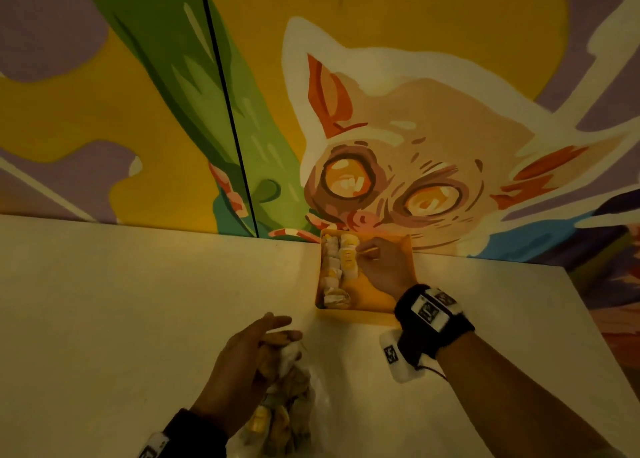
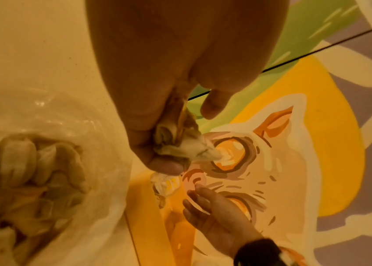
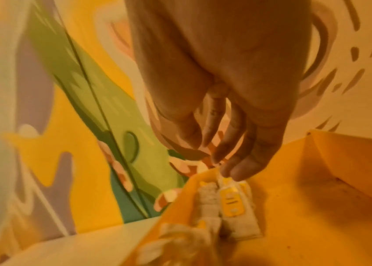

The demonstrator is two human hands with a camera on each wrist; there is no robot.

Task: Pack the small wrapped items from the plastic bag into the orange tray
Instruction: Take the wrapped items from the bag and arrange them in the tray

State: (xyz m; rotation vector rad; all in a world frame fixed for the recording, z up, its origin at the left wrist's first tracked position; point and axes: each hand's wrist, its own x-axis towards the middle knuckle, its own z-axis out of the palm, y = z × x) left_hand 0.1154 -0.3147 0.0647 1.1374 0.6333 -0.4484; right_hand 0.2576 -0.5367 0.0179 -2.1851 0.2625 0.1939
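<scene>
Two rows of wrapped items (image 1: pixel 337 270) already fill the left side of the orange tray (image 1: pixel 410 249), centre right of the frame against the mural wall (image 1: pixel 138 93). The right hand (image 1: pixel 382 267), fingers (image 3: pixel 237 171) loosely extended, sets one item down. The left hand (image 1: pixel 242 360) pinches another item (image 2: pixel 187 147) over the bag (image 1: pixel 277 419), lower centre on the table (image 1: pixel 121 301); next likely a handover into the tray's free right half.

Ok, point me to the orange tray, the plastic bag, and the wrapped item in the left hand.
orange tray (image 1: pixel 360 313), head view, near rim.
plastic bag (image 2: pixel 103 189), left wrist view, clear side wall.
wrapped item (image 2: pixel 189 147), left wrist view, crumpled wrapper below the left hand's fingers.
</scene>
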